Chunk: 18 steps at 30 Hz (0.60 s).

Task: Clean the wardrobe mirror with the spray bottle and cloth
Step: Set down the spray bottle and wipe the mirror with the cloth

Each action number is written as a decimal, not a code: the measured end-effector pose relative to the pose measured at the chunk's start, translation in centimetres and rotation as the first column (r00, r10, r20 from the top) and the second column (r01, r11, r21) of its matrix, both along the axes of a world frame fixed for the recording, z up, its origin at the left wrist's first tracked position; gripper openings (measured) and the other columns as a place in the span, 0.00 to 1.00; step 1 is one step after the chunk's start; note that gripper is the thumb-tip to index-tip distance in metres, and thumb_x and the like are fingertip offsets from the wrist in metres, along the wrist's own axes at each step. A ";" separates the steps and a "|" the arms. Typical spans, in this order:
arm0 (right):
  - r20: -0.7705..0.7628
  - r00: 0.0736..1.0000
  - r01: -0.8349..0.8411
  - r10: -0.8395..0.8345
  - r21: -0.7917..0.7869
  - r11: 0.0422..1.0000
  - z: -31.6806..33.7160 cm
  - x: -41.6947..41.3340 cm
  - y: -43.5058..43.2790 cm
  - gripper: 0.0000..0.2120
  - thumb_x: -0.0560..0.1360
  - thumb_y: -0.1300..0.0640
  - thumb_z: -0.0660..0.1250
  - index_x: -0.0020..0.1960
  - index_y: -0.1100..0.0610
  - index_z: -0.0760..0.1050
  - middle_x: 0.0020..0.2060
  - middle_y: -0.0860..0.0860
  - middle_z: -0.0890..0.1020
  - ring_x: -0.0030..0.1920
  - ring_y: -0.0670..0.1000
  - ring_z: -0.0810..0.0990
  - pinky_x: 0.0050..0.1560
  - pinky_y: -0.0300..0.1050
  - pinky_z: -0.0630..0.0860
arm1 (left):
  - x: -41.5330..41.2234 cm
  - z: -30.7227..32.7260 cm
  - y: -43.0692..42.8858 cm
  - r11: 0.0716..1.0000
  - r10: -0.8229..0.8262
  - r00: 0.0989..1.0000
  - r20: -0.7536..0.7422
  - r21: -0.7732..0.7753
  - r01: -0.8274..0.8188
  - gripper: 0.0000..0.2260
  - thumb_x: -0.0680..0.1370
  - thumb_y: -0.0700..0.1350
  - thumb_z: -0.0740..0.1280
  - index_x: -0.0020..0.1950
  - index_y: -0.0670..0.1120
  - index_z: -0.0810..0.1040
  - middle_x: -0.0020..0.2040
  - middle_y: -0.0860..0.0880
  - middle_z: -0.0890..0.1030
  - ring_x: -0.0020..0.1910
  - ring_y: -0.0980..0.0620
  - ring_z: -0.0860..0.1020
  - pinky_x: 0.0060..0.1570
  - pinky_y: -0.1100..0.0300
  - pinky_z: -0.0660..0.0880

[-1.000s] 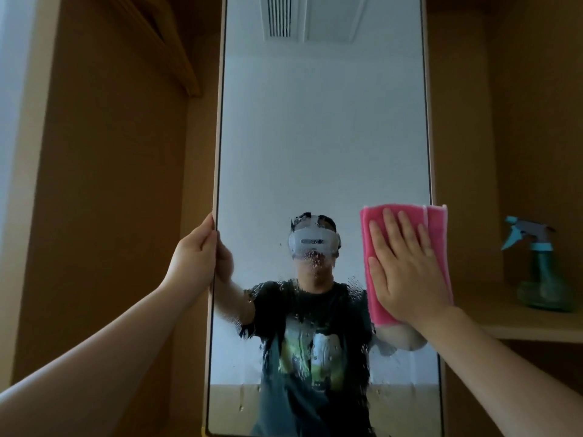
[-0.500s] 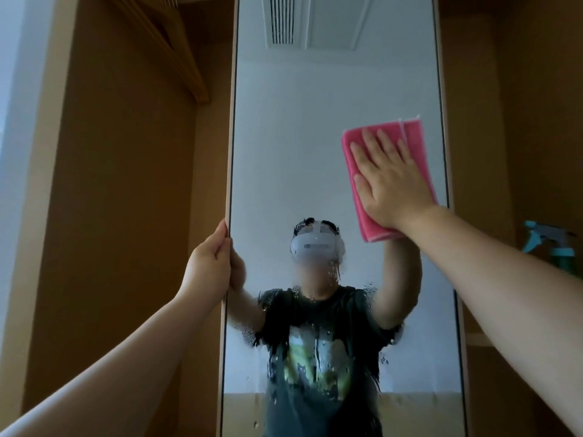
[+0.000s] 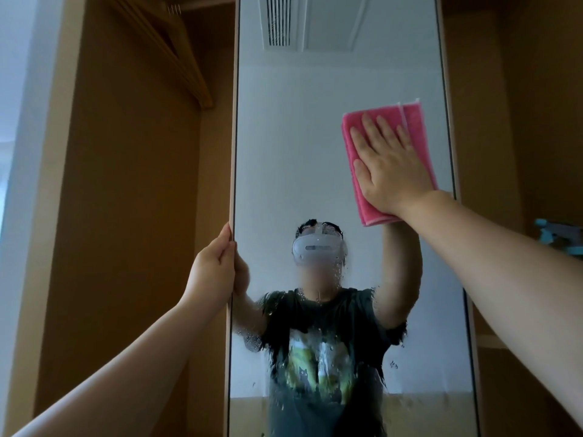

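Hangers hang top left inside the wardrobe, same as 0.5 s ago. Left hand still grips the mirror's left edge, fingers curled together round the frame; same hold as before, thumb side facing the camera. Mirror stands upright, centre of view; upper glass looks clear, lower part is covered in spray droplets and streaks over the reflected dark shirt, no visible change there from before. Cloth, pink and folded, lies flat on the glass near the mirror's right edge, at about the same height as 0.5 s ago; a second ago it was much lower, level with the reflected headset. Right hand presses the cloth to the glass, palm flat, fingers slightly spread and pointing up. Bottle at far right edge, mostly hidden behind the right forearm, only the blue trigger head showing; a second ago it showed whole on the shelf.
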State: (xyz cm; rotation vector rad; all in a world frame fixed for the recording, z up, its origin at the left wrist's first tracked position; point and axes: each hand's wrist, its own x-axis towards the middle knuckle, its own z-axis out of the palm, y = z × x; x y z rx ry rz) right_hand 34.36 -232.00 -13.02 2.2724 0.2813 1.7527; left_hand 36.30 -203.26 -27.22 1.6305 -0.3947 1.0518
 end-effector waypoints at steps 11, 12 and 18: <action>-0.019 0.999 -0.037 0.037 -0.026 0.999 -6.5 -0.1 0.9 0.30 0.80 0.47 0.43 0.78 0.58 0.54 0.77 0.58 0.57 0.77 0.60 0.53 0.76 0.60 0.47 | -0.7 0.1 -0.5 1.000 0.010 1.000 -0.010 0.007 -0.010 0.18 0.82 0.40 0.57 0.73 0.48 0.67 0.29 0.73 0.75 0.37 0.75 0.76 0.29 0.83 0.64; -0.024 0.999 -0.034 0.034 -0.030 0.999 -7.4 0.0 1.1 0.29 0.80 0.47 0.43 0.78 0.58 0.54 0.77 0.58 0.57 0.77 0.59 0.53 0.76 0.60 0.47 | -0.7 0.2 -0.5 1.000 0.010 1.000 -0.015 0.008 -0.010 0.18 0.83 0.40 0.56 0.73 0.47 0.66 0.28 0.74 0.75 0.32 0.77 0.74 0.28 0.83 0.63; -0.019 0.999 -0.046 0.044 -0.086 0.995 -12.7 0.3 2.1 0.28 0.81 0.47 0.44 0.78 0.59 0.53 0.77 0.59 0.56 0.77 0.60 0.52 0.76 0.61 0.48 | -0.9 0.2 -0.5 1.000 0.018 1.000 -0.017 -0.023 -0.018 0.18 0.82 0.41 0.57 0.72 0.49 0.68 0.37 0.67 0.76 0.35 0.76 0.76 0.30 0.82 0.66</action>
